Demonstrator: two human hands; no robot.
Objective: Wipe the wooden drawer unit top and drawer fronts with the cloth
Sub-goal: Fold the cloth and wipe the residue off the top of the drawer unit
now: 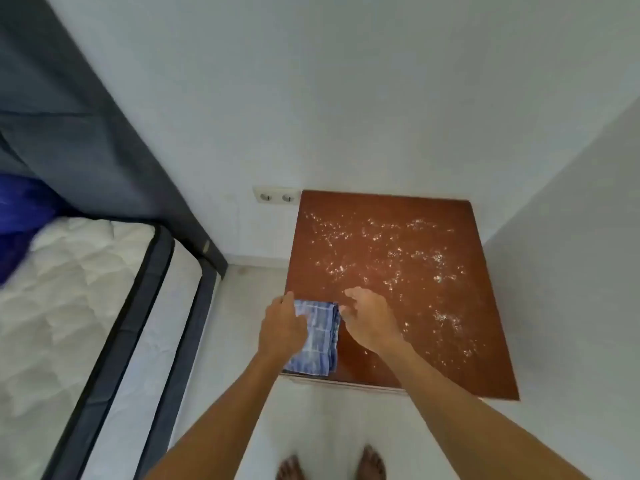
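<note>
A blue checked cloth [320, 337] lies folded on the near left corner of the wooden drawer unit top [398, 265], which is speckled with pale crumbs or droplets. The left hand [281, 329] rests on the cloth's left edge, fingers curled over it; whether it grips the cloth cannot be told. The right hand [369, 320] is spread open just beside the cloth's right edge, holding nothing. The drawer fronts are hidden from this view.

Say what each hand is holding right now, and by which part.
The left hand grips the blue checked cloth at its left edge, on the drawer unit top. The right hand holds nothing, fingers spread beside it.
</note>
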